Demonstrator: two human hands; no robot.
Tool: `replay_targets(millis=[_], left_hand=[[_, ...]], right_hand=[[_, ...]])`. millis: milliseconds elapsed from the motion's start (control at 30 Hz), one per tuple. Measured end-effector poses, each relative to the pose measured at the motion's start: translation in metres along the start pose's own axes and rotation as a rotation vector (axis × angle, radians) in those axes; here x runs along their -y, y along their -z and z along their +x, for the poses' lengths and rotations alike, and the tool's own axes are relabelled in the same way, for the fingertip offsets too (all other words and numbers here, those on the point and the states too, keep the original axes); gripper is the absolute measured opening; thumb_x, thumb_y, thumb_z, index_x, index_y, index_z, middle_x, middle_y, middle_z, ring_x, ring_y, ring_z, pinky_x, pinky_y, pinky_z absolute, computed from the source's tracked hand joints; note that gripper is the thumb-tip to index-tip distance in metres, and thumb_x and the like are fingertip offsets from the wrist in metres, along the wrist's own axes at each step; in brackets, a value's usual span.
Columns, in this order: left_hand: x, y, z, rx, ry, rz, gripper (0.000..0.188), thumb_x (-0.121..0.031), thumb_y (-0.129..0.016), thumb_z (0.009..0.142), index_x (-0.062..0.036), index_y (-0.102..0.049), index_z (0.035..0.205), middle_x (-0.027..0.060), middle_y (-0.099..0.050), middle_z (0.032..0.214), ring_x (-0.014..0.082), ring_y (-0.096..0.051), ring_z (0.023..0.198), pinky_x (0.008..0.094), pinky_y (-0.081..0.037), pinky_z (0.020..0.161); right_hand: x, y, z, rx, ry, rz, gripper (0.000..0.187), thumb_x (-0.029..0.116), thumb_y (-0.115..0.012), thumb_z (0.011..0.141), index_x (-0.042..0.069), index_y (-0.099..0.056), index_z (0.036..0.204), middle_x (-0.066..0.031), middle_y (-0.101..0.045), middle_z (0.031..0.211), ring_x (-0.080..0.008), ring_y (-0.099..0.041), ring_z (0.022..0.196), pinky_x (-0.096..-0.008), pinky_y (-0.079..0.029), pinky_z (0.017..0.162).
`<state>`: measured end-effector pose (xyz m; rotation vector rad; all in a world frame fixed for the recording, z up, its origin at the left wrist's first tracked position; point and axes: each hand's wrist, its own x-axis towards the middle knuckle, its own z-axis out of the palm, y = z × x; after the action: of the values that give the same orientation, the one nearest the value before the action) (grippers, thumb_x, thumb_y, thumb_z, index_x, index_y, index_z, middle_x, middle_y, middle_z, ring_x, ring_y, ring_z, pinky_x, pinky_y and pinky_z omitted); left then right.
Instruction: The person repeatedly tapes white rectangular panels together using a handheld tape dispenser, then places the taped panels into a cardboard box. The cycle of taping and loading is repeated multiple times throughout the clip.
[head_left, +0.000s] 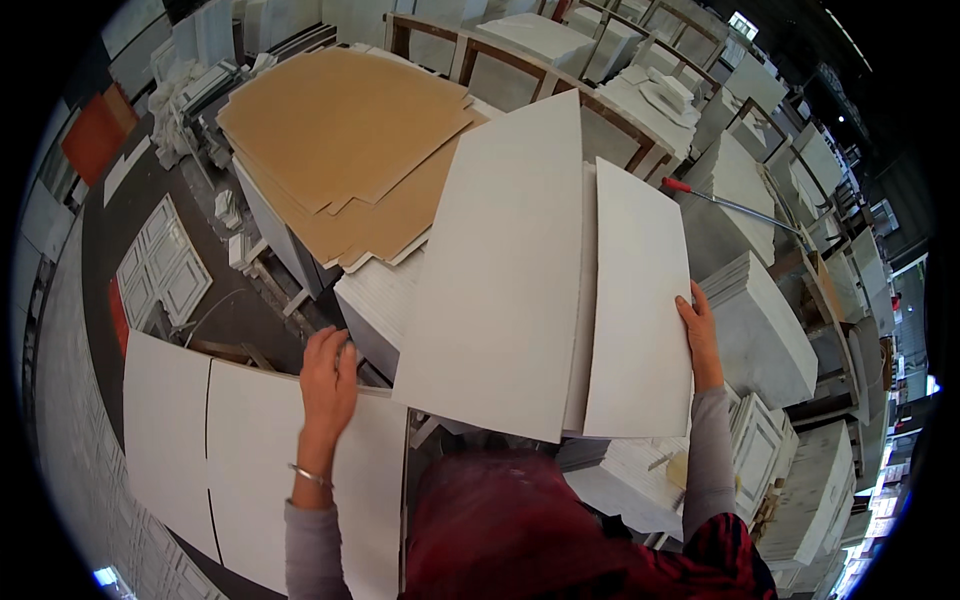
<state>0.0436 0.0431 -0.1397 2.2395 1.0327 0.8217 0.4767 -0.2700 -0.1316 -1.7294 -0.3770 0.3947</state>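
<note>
White panels fill the middle of your view: a wide white panel (500, 280) lies tilted on top, and a narrower white panel (640, 310) sits just to the right of it, its left edge tucked under the wide one. Your right hand (700, 335) is pressed flat against the outer right edge of the narrow panel, fingers stretched along that edge and thumb on the face, so it steadies the board rather than wrapping it. Your left hand (328, 375) is just left of the wide panel's lower left edge, fingers curled loosely; whether it actually touches the panel, you cannot tell from here. Beyond the wide panel's far left corner lies a stack of brown cardboard sheets (340, 140). Left of the wide panel and nearer to you, below your left hand, two more flat white boards (240, 450) lie side by side. To the right of the narrow panel stand piles of white moulded door fronts (765, 335) (several, at odd angles).
</note>
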Motion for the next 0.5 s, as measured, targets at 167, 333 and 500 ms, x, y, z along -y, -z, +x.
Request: replay_targets(millis=[167, 333, 500], left_hand=[[0.069, -0.059, -0.034, 0.835, -0.008, 0.691, 0.037, -0.031, -0.043, 0.09, -0.006, -0.068, 0.081, 0.0159, -0.066, 0.088, 0.0352, -0.061, 0.088, 0.058, -0.043, 0.078], [0.09, -0.058, -0.06, 0.619, -0.186, 0.448, 0.031, -0.031, -0.051, 0.084, -0.0069, -0.063, 0.067, 0.0123, -0.064, 0.074, 0.0303, -0.061, 0.072, 0.0494, -0.045, 0.067], [0.104, -0.014, -0.075, 0.617, -0.314, 0.384, 0.029, -0.028, -0.055, 0.082, -0.0069, -0.06, 0.062, 0.0113, -0.06, 0.066, 0.0299, -0.059, 0.067, 0.0439, -0.046, 0.064]], right_hand=[[-0.001, -0.001, 0.012, 0.059, 0.013, -0.005, 0.055, 0.02, -0.066, 0.087, 0.001, -0.045, 0.135, -0.0092, -0.062, 0.101, -0.0113, -0.06, 0.083, -0.0241, -0.049, 0.07], [-0.005, 0.01, 0.001, 0.031, -0.048, -0.02, 0.052, 0.018, -0.065, 0.088, 0.001, -0.046, 0.133, -0.0086, -0.063, 0.105, -0.0123, -0.06, 0.09, -0.025, -0.049, 0.076], [-0.02, -0.008, -0.025, -0.006, -0.168, 0.104, 0.048, 0.015, -0.064, 0.088, 0.001, -0.048, 0.131, -0.0076, -0.062, 0.111, -0.0144, -0.059, 0.098, -0.0274, -0.048, 0.083]])
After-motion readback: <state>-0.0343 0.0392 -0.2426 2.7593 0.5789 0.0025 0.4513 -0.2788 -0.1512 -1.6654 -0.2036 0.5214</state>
